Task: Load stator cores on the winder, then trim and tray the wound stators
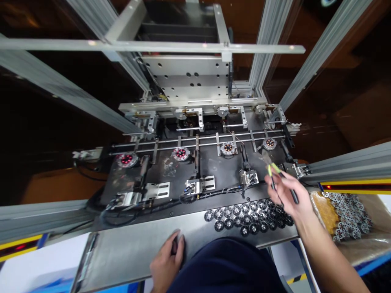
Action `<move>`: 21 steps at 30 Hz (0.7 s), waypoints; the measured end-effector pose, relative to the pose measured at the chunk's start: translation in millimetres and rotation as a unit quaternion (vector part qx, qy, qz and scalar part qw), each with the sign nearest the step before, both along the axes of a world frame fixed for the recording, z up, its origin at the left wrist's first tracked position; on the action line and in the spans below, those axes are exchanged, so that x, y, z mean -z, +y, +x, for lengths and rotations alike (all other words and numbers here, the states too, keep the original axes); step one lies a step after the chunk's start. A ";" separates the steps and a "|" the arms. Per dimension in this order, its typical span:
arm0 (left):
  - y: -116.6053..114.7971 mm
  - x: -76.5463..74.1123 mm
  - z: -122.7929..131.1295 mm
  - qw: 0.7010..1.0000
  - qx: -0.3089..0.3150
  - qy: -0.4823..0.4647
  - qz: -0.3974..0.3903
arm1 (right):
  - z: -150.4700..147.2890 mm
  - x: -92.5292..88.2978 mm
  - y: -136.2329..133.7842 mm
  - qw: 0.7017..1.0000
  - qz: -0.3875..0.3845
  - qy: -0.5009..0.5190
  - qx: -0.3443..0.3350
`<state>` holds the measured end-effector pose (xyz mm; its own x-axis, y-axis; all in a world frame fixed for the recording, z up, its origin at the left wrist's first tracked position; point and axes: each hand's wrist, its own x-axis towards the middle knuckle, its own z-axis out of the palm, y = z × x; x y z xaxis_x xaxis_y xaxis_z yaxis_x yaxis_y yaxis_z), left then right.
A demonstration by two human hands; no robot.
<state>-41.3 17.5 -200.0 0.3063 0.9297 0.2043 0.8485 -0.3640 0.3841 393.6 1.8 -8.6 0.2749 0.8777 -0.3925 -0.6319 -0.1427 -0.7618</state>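
Observation:
My right hand [290, 193] is closed around a pair of pliers [270, 170] with yellow-green and black handles. The blurred jaws point up and left, just below the rightmost round part [269, 143] on the dark machine plate [220, 169]. Whether they touch it I cannot tell. My left hand [168, 258] rests on the metal ledge [134, 248], fingers loosely bent and thumb apart, with nothing visible in it. Between my hands, several small black wheel-like parts [236, 210] lie in rows on the ledge.
Three more round parts, with red or orange centres, sit along the plate, like this one [181, 153]. Metal clamps [200, 186] and cables stand in front of them. At right, a lined box [378, 248] holds silvery wheel-like parts [351, 213]. Yellow-black sensor bars [360, 186] flank the station.

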 end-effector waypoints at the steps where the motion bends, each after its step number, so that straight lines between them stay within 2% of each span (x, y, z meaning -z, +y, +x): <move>1: 0.7 -0.4 0.5 1.000 -0.014 -0.018 -0.017 | -9.8 -8.7 -9.6 0.996 0.033 0.011 -0.080; 2: 2.2 -1.6 1.4 0.997 -0.036 -0.044 -0.047 | -21.7 -15.1 -18.1 0.982 0.067 0.025 -0.177; 4: 6.8 -6.9 4.4 0.983 -0.077 -0.107 -0.131 | -52.3 -17.5 -26.8 0.926 0.105 0.048 -0.360; 5: 9.1 -11.1 6.6 0.972 -0.090 -0.137 -0.171 | -70.7 -13.1 -25.6 0.898 0.098 0.044 -0.426; 7: 11.0 -22.0 11.9 0.952 -0.094 -0.181 -0.227 | -112.0 4.3 -12.4 0.868 0.031 -0.026 -0.496; 8: 9.8 -28.1 14.9 0.946 -0.089 -0.195 -0.244 | -134.2 15.3 -2.1 0.858 -0.016 -0.114 -0.501; 9: 7.1 -33.8 18.0 0.940 -0.084 -0.207 -0.260 | -156.7 26.3 9.0 0.834 -0.051 -0.221 -0.503; 10: 3.6 -38.7 20.9 0.931 -0.082 -0.221 -0.280 | -179.0 36.3 19.3 0.818 -0.062 -0.281 -0.498; 14: -6.5 -46.2 24.9 0.892 -0.105 -0.270 -0.348 | -247.6 61.7 38.5 0.737 -0.059 -0.430 -0.518; 18: -4.6 -44.3 9.8 0.879 -0.122 -0.298 -0.353 | -265.0 69.5 33.9 0.643 -0.043 -0.518 -0.562; 21: -6.0 -43.3 2.2 0.892 -0.110 -0.296 -0.324 | -264.7 65.5 31.7 0.579 -0.017 -0.565 -0.588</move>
<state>-39.1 11.5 -156.6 0.1196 0.9357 -0.3318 0.4510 0.2466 0.8578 128.9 33.4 -74.1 -0.4066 0.7147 -0.5691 0.8161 0.0042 -0.5778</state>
